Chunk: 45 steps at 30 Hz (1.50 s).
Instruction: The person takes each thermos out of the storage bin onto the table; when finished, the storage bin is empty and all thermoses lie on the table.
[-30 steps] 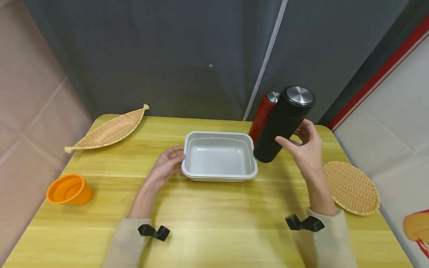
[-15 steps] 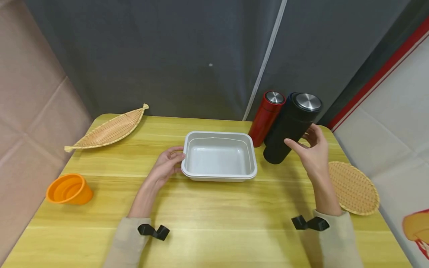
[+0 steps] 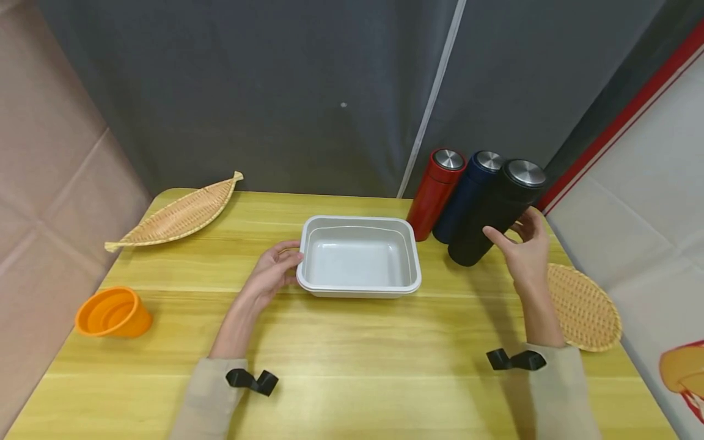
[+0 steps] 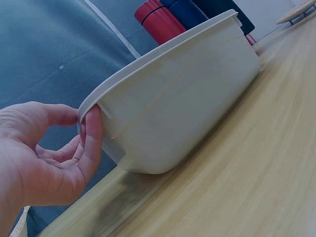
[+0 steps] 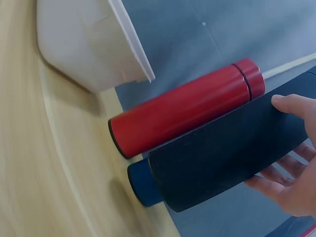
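My left hand (image 3: pixel 273 272) pinches the left rim of a pale grey plastic tub (image 3: pixel 360 287), which stands in the middle of the table. In the left wrist view, thumb and fingers (image 4: pixel 92 140) close on the tub's edge. Right of the tub, my right hand (image 3: pixel 525 244) grips a tall black thermos (image 3: pixel 486 223) with a steel-topped lid. In the right wrist view its base seems slightly off the table, with a shadow apart from it. A red thermos (image 3: pixel 434 198) and a dark blue thermos (image 3: pixel 459 208) stand behind; the black one partly hides the blue.
An oval woven tray (image 3: pixel 583 308) lies at the right, beside my right wrist. A boat-shaped woven basket (image 3: pixel 184 214) sits at the far left, with an orange cup (image 3: pixel 114 313) nearer. A dark curtain (image 3: pixel 264 98) hangs behind the wooden table (image 3: pixel 352 366).
My right hand has carried the black thermos to the right, away from the tub. The red and blue thermoses behind have come into fuller view. My left hand and the tub have stayed put.
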{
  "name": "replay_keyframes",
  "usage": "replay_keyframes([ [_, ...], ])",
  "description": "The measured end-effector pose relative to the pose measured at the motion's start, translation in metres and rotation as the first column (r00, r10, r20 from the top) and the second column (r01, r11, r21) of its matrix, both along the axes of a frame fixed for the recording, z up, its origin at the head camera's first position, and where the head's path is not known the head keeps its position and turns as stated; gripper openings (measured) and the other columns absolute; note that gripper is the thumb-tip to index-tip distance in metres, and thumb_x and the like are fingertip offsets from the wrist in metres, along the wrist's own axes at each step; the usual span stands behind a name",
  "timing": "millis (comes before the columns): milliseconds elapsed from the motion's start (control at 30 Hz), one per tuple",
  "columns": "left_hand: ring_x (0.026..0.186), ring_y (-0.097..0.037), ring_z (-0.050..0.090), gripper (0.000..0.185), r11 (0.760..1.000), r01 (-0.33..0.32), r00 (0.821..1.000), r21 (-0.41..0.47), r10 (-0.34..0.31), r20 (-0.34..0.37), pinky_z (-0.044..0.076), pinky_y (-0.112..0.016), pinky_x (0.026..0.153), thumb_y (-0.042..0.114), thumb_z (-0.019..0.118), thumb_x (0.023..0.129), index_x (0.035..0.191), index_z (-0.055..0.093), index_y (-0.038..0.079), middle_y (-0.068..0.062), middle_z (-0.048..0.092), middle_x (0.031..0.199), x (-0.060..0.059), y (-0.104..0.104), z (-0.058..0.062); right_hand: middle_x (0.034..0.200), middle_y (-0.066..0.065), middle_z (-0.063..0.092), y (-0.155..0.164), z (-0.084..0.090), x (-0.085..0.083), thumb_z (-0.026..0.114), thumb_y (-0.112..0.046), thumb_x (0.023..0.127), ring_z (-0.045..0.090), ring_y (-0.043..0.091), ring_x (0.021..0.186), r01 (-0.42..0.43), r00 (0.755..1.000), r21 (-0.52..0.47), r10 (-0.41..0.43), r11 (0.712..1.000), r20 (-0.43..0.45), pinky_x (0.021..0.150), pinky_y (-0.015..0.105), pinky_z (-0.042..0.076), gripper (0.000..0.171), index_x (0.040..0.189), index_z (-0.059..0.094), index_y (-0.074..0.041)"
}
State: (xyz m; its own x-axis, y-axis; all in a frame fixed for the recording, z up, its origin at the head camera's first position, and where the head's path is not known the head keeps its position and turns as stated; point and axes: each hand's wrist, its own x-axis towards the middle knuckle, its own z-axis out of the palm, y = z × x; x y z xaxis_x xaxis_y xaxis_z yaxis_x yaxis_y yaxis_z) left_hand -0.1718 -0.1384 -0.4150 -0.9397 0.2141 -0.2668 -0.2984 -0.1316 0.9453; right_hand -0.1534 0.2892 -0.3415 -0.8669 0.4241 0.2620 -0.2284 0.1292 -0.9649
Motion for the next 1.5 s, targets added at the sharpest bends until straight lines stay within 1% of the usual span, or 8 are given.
replay_keyframes([
  [133,0.094,-0.022,0.064,0.048,1.0,-0.002,1.0,0.002,0.003,-0.007,0.057,-0.036,0.078,0.006,0.054,0.098,0.141,0.036,-0.001,-0.025,0.053,0.127,0.0,0.0,0.002,0.115,-0.002,0.053,0.008,-0.004,-0.004,0.079,0.002,0.075,0.051,0.013,0.102,0.039,0.999,0.013,-0.04,0.999,0.029,0.077,0.012,0.048,0.063,0.129,0.053,-0.014],
  [367,0.089,-0.018,0.064,0.047,1.0,-0.008,1.0,-0.002,0.008,0.006,0.058,-0.035,0.077,0.005,0.055,0.097,0.14,0.036,-0.002,-0.016,0.059,0.117,0.002,0.001,0.002,0.116,-0.006,0.053,0.024,-0.009,-0.015,0.079,0.0,0.075,0.05,0.01,0.103,0.107,0.991,0.029,-0.109,0.994,0.083,0.087,0.017,0.042,0.065,0.132,0.05,-0.013],
  [567,0.091,-0.02,0.063,0.048,1.0,-0.016,1.0,-0.007,0.016,0.001,0.058,-0.034,0.077,0.005,0.055,0.097,0.14,0.036,-0.001,-0.021,0.057,0.121,0.003,0.0,0.002,0.116,-0.006,0.051,0.031,-0.014,-0.025,0.078,0.001,0.074,0.049,0.009,0.103,0.143,0.985,0.024,-0.145,0.989,0.09,0.087,0.017,0.042,0.068,0.134,0.048,-0.011],
  [800,0.094,-0.022,0.062,0.047,1.0,-0.017,1.0,-0.011,0.017,0.016,0.058,-0.035,0.077,0.005,0.054,0.097,0.141,0.037,0.001,-0.023,0.054,0.125,0.004,-0.001,0.002,0.116,-0.006,0.049,0.035,-0.022,-0.043,0.078,-0.003,0.076,0.049,0.008,0.102,0.173,0.979,0.051,-0.177,0.984,0.096,0.094,0.024,0.042,0.07,0.137,0.045,-0.01],
  [1000,0.096,-0.023,0.062,0.047,1.0,-0.015,1.0,-0.004,0.015,0.017,0.057,-0.036,0.079,0.006,0.055,0.097,0.141,0.037,0.001,-0.021,0.055,0.124,0.003,-0.001,0.001,0.116,-0.007,0.049,0.039,-0.021,-0.051,0.078,-0.002,0.075,0.05,0.009,0.102,0.174,0.976,0.026,-0.176,0.984,0.125,0.09,0.02,0.042,0.071,0.138,0.045,-0.012],
  [1167,0.097,-0.023,0.062,0.047,1.0,-0.009,1.0,0.005,0.009,0.016,0.057,-0.037,0.08,0.006,0.055,0.097,0.14,0.037,0.001,-0.022,0.056,0.125,0.003,0.0,0.001,0.115,-0.006,0.05,0.041,-0.029,-0.058,0.078,0.0,0.074,0.05,0.009,0.1,0.184,0.978,0.002,-0.183,0.983,0.104,0.089,0.022,0.043,0.069,0.135,0.046,-0.011],
  [1333,0.099,-0.024,0.061,0.048,1.0,0.005,1.0,0.005,-0.005,0.012,0.057,-0.037,0.08,0.007,0.055,0.097,0.142,0.036,0.002,-0.025,0.051,0.132,0.002,0.001,0.002,0.113,-0.006,0.05,0.042,-0.035,-0.065,0.078,0.001,0.073,0.051,0.009,0.097,0.209,0.976,-0.028,-0.207,0.978,0.066,0.087,0.021,0.044,0.066,0.131,0.049,-0.012],
  [1500,0.096,-0.021,0.062,0.049,1.0,0.005,1.0,-0.003,-0.005,0.012,0.057,-0.037,0.079,0.007,0.055,0.097,0.142,0.036,0.002,-0.024,0.053,0.13,0.002,0.001,0.002,0.111,-0.006,0.05,0.043,-0.035,-0.068,0.079,0.002,0.073,0.051,0.008,0.097,0.212,0.975,-0.005,-0.211,0.977,0.063,0.09,0.022,0.044,0.066,0.131,0.049,-0.012],
])
